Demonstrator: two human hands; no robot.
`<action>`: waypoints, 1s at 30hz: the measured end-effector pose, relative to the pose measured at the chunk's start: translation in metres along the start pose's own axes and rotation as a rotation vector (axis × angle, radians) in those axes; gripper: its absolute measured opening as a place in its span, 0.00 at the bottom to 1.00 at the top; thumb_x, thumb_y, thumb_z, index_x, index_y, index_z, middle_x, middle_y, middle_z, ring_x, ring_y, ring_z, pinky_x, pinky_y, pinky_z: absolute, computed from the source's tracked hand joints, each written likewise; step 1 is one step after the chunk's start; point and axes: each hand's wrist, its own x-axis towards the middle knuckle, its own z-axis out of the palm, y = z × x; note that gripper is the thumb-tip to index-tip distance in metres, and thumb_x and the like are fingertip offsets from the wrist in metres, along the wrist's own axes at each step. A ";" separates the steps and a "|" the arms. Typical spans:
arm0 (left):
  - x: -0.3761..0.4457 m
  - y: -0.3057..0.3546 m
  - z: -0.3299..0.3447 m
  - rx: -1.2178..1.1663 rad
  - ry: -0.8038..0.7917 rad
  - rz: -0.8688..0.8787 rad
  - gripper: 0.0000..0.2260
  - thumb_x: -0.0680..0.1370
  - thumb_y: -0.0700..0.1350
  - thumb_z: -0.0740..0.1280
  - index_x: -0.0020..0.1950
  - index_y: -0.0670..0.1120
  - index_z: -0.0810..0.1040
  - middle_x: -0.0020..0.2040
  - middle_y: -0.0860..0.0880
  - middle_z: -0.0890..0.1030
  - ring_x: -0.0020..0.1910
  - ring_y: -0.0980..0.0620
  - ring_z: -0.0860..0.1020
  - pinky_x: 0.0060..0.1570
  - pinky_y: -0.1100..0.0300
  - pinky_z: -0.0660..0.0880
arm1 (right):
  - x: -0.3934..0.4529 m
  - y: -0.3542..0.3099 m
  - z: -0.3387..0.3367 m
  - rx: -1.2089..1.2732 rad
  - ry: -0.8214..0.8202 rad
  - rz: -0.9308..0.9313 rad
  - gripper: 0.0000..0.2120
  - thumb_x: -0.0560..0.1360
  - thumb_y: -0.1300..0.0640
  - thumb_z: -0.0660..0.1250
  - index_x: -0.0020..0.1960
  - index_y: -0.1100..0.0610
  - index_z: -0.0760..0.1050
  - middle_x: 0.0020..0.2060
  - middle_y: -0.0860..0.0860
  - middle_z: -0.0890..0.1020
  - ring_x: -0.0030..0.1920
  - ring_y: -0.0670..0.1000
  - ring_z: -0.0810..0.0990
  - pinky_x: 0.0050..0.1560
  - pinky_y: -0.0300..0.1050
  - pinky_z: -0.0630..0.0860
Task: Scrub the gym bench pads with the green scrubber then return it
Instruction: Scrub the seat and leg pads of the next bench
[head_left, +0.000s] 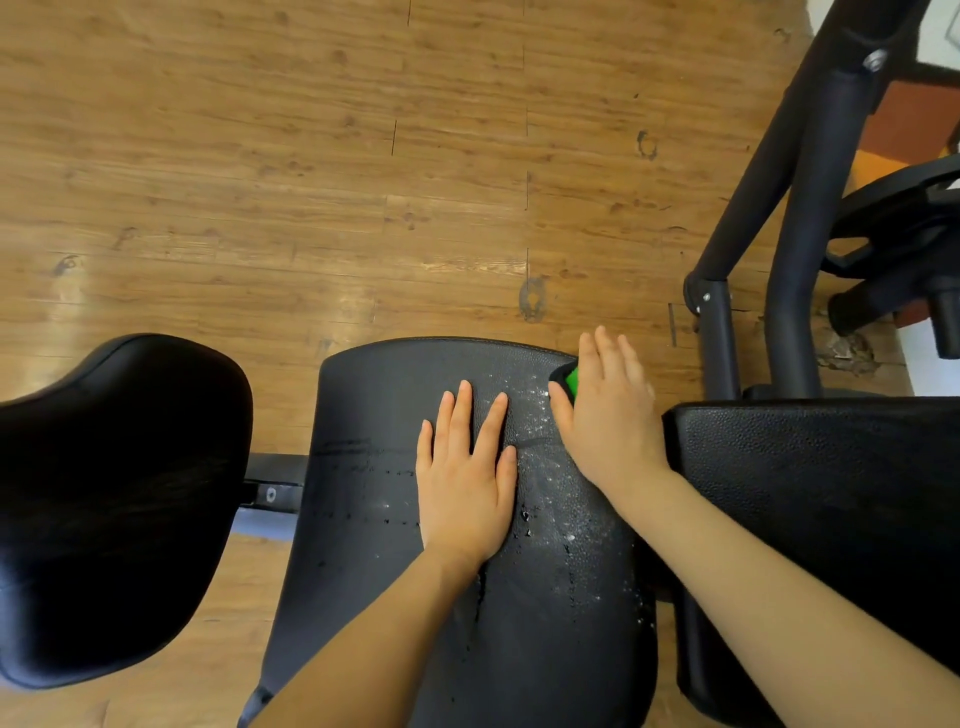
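Green scrubber (571, 381): lying at the far right corner of the middle bench pad (395, 415), almost wholly covered by your right hand (610, 410). Only a narrow green strip with a dark edge is showing beside the index finger; long axis and heading cannot be told from that sliver.

Right hand: you are pressing it flat over the scrubber, fingers straight and close together, pointing away from you, fingertips reaching just past the pad's far edge. No curl visible; thumb side is resting on the pad. Forearm is coming in from lower right, crossing over the gap beside the right pad (810, 467).

Left hand (465, 473): you are laying it palm down on the middle pad, just beside the right hand, fingers straight and slightly spread, holding nothing. Forearm is rising from the bottom edge.

Pad surface: white specks and wet streaks are showing between and below the two hands.

Surroundings: a glossy black left pad (119, 493), wooden floor (311, 156), black machine frame (789, 208) at upper right.
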 end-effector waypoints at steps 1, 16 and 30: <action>0.000 0.000 0.000 -0.002 0.003 -0.003 0.23 0.81 0.53 0.50 0.77 0.54 0.60 0.79 0.46 0.58 0.78 0.45 0.55 0.74 0.50 0.48 | 0.003 -0.002 0.000 -0.026 -0.012 0.001 0.31 0.82 0.45 0.55 0.78 0.62 0.54 0.77 0.57 0.60 0.77 0.58 0.55 0.73 0.53 0.60; -0.001 -0.001 0.002 0.001 0.015 0.004 0.23 0.81 0.53 0.51 0.77 0.54 0.61 0.79 0.45 0.59 0.78 0.45 0.56 0.74 0.46 0.54 | -0.074 0.010 0.041 -0.172 0.269 -0.104 0.27 0.80 0.51 0.52 0.73 0.66 0.66 0.74 0.61 0.66 0.75 0.60 0.60 0.74 0.55 0.57; 0.000 -0.001 0.002 0.011 0.009 0.000 0.23 0.82 0.53 0.50 0.77 0.54 0.60 0.79 0.46 0.57 0.78 0.46 0.54 0.74 0.48 0.50 | -0.003 -0.001 0.026 -0.193 0.271 -0.143 0.36 0.77 0.45 0.61 0.75 0.67 0.60 0.75 0.64 0.63 0.76 0.62 0.60 0.74 0.56 0.57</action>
